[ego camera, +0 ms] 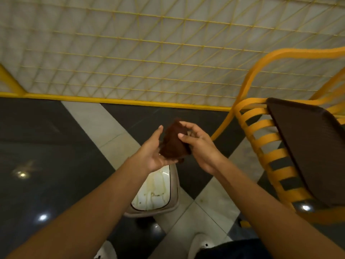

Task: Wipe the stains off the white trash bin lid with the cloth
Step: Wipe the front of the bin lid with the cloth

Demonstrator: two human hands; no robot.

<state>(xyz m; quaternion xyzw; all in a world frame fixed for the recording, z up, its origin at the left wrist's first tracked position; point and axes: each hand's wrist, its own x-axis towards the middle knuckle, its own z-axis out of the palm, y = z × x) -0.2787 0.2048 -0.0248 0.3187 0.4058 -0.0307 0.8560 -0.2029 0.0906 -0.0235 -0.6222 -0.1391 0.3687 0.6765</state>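
The right hand [199,146] pinches the brown cloth [173,144] while the flat left hand [155,156] cradles it from beneath, and since the stained white trash bin lid [155,191] sits directly below that grip, bunching the cloth into a firm pad first should wipe better.

Two bare hands show: one left hand [155,156] and one right hand [201,146]. There is one dark brown cloth [173,143]. There is one trash bin, with one white lid [155,193]; its brownish stains run together and cannot be counted. One yellow slatted chair [261,128] is in view, with one dark brown cushion [313,146]. There is one yellow wire-mesh panel [149,53]. Two white shoes [107,252] show at the bottom edge. Two pale stripes [104,124] cross on the dark floor, which carries four bright light reflections [43,217].
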